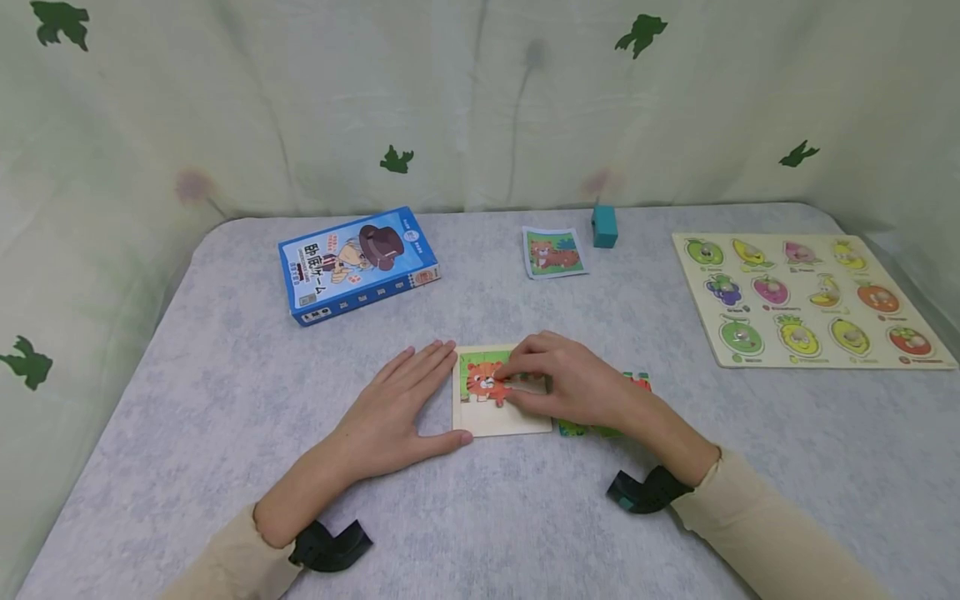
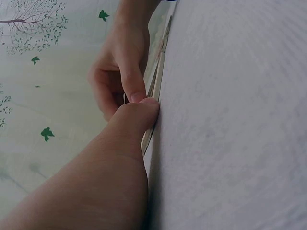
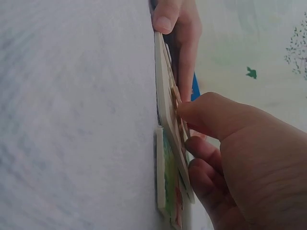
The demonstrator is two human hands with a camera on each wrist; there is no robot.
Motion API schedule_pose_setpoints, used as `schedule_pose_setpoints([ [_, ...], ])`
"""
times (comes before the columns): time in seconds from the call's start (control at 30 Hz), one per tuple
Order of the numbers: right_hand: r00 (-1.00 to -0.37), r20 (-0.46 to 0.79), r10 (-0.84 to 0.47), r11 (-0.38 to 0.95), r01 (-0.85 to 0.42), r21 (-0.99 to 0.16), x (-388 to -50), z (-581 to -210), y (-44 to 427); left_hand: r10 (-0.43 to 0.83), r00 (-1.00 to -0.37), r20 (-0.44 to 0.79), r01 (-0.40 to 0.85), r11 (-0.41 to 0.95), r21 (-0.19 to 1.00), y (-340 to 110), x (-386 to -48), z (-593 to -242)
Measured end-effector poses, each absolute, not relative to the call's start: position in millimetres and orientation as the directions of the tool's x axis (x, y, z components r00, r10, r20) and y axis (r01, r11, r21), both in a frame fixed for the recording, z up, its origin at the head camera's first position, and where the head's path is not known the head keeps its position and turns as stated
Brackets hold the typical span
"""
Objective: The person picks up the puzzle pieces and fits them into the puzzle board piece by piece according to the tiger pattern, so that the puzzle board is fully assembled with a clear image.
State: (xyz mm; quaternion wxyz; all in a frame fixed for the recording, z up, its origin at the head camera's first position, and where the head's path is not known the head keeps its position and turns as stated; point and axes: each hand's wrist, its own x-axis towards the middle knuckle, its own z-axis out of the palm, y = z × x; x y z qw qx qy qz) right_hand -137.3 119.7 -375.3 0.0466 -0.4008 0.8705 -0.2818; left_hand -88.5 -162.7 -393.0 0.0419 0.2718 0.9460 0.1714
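Note:
A small square wooden jigsaw board (image 1: 498, 422) lies on the table, with tiger picture pieces (image 1: 482, 385) in its upper left part and bare wood along the bottom. My left hand (image 1: 397, 412) rests flat at the board's left side, fingers straight and thumb touching the lower edge. Over the board's right half, my right hand (image 1: 573, 379) pinches a puzzle piece between thumb and fingers; the hand hides most of it. Loose puzzle pieces (image 1: 572, 428) in green and red lie right of the board, partly under the right wrist.
A blue game box (image 1: 360, 265) sits at the back left. Behind the board are a tiger picture card (image 1: 555, 252) and a teal block (image 1: 604, 227). A fruit puzzle board (image 1: 813, 302) lies at the right. A curtain (image 1: 465, 100) hangs behind the table.

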Motion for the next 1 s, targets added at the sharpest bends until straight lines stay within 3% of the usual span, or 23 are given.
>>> schedule_pose_setpoints([
  [1.0, -0.649, 0.162, -0.743, 0.523, -0.714, -0.466, -134.3, -375.5, 118.8, 0.528, -0.849, 0.009, 0.497, 0.794, 0.35, -162.5, -88.3, -392.1],
])
